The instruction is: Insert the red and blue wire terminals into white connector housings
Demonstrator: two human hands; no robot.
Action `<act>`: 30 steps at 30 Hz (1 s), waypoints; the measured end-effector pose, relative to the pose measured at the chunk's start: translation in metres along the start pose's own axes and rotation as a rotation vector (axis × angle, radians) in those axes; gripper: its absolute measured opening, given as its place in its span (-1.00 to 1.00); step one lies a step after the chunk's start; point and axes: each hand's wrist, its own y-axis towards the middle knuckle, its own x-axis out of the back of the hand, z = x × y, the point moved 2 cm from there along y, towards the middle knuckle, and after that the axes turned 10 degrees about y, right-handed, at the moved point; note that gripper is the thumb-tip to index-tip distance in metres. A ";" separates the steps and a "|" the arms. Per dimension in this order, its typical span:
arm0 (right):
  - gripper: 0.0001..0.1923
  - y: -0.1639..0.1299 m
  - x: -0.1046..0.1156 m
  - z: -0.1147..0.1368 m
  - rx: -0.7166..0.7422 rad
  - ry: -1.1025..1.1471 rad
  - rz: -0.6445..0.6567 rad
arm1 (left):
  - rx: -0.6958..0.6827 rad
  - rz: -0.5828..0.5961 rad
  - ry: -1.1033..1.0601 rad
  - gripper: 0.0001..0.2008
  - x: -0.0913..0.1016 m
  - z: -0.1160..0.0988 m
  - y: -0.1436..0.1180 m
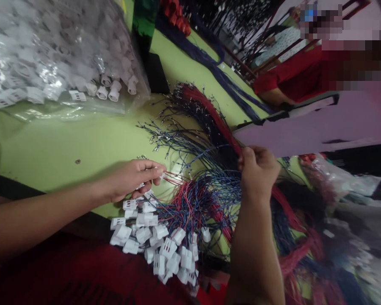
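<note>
Pinched between my right hand's (257, 169) thumb and fingertips is a red wire (228, 135) pulled from the loose bundle of wires (203, 140); its long axis runs up and away to the left from that grip, toward the bare metal terminals at the far ends. Down and to the left of it, my left hand (133, 180) is curled over a small white connector (161, 175), fingers pressed together on it, with thin red leads trailing from there toward my right hand. Of the two, I judge the left nearer to the heap of white connectors (158, 245), which lies just below it: blocky, slotted, matte plastic. Beyond it, the wires fan across the smooth green table (66, 144), thin, glossy and tangled, red, blue and black.
</note>
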 end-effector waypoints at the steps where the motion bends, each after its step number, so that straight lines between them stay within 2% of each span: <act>1: -0.76 0.000 -0.006 0.003 -0.014 0.027 0.044 | -0.007 -0.001 0.003 -0.83 0.000 0.000 0.000; 2: -0.79 -0.001 -0.014 0.008 -0.007 -0.003 0.107 | -0.012 -0.003 0.004 -0.83 0.000 0.000 0.000; 4: -0.83 -0.007 -0.030 0.022 0.095 -0.206 0.221 | -0.017 -0.005 0.003 -0.82 0.001 0.001 -0.001; 6: -0.79 -0.017 -0.042 0.036 0.232 -0.439 0.223 | -0.018 0.009 0.014 -0.82 0.000 0.000 -0.002; 8: -0.74 -0.027 -0.049 0.048 0.346 -0.543 0.172 | -0.019 0.040 0.036 -0.83 0.000 -0.001 -0.003; 10: -0.74 -0.037 -0.056 0.054 0.449 -0.511 0.270 | -0.023 0.067 0.050 -0.84 -0.001 -0.002 -0.004; 13: -0.77 -0.045 -0.068 0.054 0.484 -0.423 0.545 | -0.025 0.088 0.058 -0.84 -0.001 -0.004 -0.004; 14: -0.75 -0.045 -0.071 0.053 0.455 -0.403 0.578 | -0.024 0.091 0.060 -0.85 -0.001 -0.004 -0.004; 17: -0.73 -0.043 -0.074 0.054 0.398 -0.340 0.566 | -0.027 0.093 0.080 -0.86 -0.001 -0.004 -0.004; 19: -0.69 -0.044 -0.077 0.059 0.456 -0.353 0.628 | -0.035 0.090 0.094 -0.84 -0.001 -0.005 -0.004; 22: -0.72 -0.045 -0.087 0.068 0.553 -0.501 0.713 | -0.052 0.085 0.082 -0.84 -0.001 -0.005 -0.004; 24: -0.74 -0.037 -0.092 0.070 0.525 -0.522 0.681 | -0.062 0.089 0.063 -0.83 -0.001 -0.004 -0.004; 25: -0.75 -0.030 -0.093 0.069 0.480 -0.477 0.624 | -0.063 0.093 0.055 -0.83 -0.001 -0.004 -0.004; 29: -0.73 0.006 -0.080 0.064 0.265 -0.169 0.144 | -0.057 0.104 0.034 -0.87 0.001 -0.002 -0.004; 30: -0.74 0.013 -0.076 0.063 0.239 -0.131 0.091 | -0.056 0.102 0.029 -0.87 0.001 -0.002 -0.004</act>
